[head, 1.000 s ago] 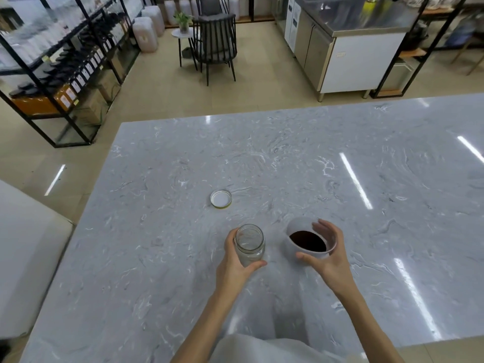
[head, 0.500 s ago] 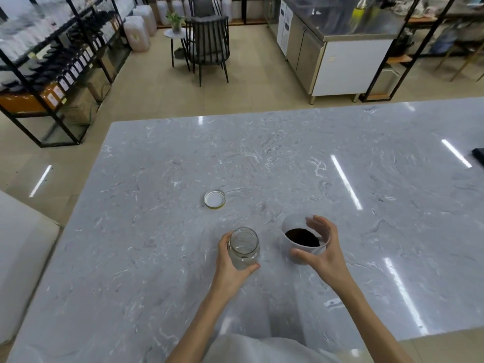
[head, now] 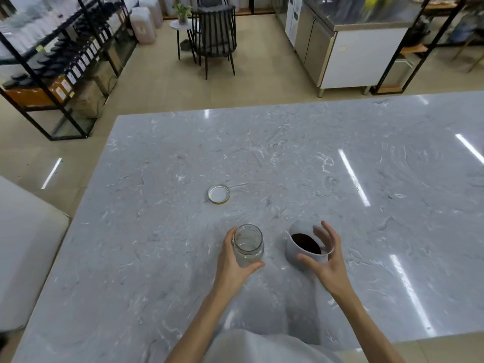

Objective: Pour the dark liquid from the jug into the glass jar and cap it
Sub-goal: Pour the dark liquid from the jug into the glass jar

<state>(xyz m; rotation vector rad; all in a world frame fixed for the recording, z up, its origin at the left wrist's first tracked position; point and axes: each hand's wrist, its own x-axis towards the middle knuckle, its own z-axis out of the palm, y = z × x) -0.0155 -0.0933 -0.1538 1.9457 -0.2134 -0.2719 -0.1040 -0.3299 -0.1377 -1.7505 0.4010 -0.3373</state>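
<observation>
An empty clear glass jar [head: 247,244] stands upright on the grey marble table [head: 288,158], and my left hand [head: 230,265] is wrapped around its left and near side. To its right stands a white jug [head: 293,251] holding dark liquid [head: 305,242]. My right hand [head: 330,265] is cupped around the jug. Its thumb touches the near wall. Its fingers are spread and blurred at the far right rim. The jar's lid [head: 219,194] lies with its white inside up, a hand's length beyond the jar.
The table's left edge runs close by, with a white padded surface [head: 23,244] beside it. Beyond the far edge are a black chair [head: 213,35], a black shelf rack [head: 65,61] and a steel counter [head: 353,35].
The fingers of my right hand have spread wider around the jug. The jar and my left hand keep the same hold. The view has shifted slightly.
</observation>
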